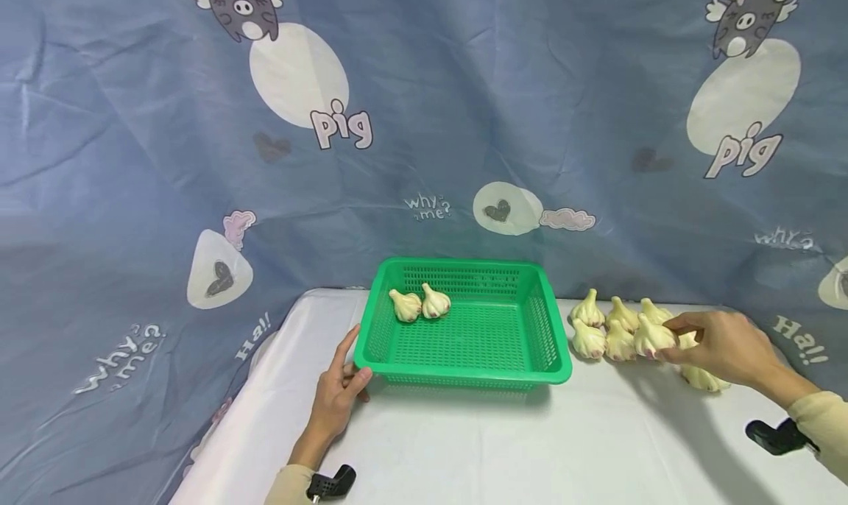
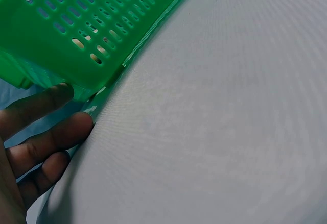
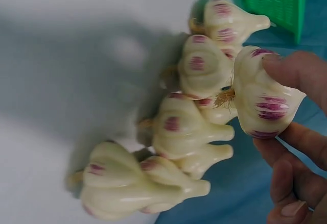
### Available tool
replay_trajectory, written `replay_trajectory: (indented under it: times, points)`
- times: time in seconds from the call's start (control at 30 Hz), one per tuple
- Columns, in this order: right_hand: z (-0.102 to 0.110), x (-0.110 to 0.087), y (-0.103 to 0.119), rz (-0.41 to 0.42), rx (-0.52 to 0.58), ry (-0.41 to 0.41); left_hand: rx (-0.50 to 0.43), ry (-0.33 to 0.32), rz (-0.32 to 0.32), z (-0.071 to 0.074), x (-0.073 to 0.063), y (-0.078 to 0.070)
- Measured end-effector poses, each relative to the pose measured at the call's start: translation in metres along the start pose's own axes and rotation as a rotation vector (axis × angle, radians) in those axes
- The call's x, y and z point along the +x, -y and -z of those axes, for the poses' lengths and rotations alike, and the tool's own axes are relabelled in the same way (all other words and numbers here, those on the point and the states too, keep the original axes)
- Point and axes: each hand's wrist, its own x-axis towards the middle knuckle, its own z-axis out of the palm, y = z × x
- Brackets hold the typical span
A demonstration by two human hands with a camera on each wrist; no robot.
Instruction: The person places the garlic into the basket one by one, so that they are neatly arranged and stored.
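Observation:
My right hand (image 1: 725, 347) pinches a garlic bulb (image 3: 268, 94) between thumb and fingers, raised over the other bulbs at the right of the table. Purple streaks and a tuft of dry roots show on it in the right wrist view. Below and around it, several more garlic bulbs (image 1: 587, 339) sit close together in rows. At the front left corner of a green plastic basket (image 1: 464, 376), my left hand (image 1: 334, 398) holds the rim, thumb at the front and index finger along the side. Two garlic bulbs (image 1: 436, 302) lie in the basket's back left part.
A white cloth (image 1: 464, 453) covers the table. Behind it hangs a blue curtain (image 1: 424, 144) printed with pigs and words, close to the back of the basket and the bulbs. Black wrist cameras (image 1: 334, 483) are strapped on both forearms.

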Motion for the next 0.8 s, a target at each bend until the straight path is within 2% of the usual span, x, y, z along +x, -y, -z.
replay_trajectory:
  times: [0.17, 0.6, 0.8]
  points:
    - [0.005, 0.01, 0.006, -0.042, 0.034, 0.048, -0.01, 0.006, 0.0, -0.001, -0.002, 0.001]
    - [0.011, 0.043, 0.035, -0.019, 0.093, 0.001, 0.013, -0.009, 0.006, 0.001, -0.001, 0.001]
    - [0.006, 0.056, 0.051, -0.022, 0.143, -0.029, 0.022, -0.003, 0.013, -0.001, 0.001, 0.001]
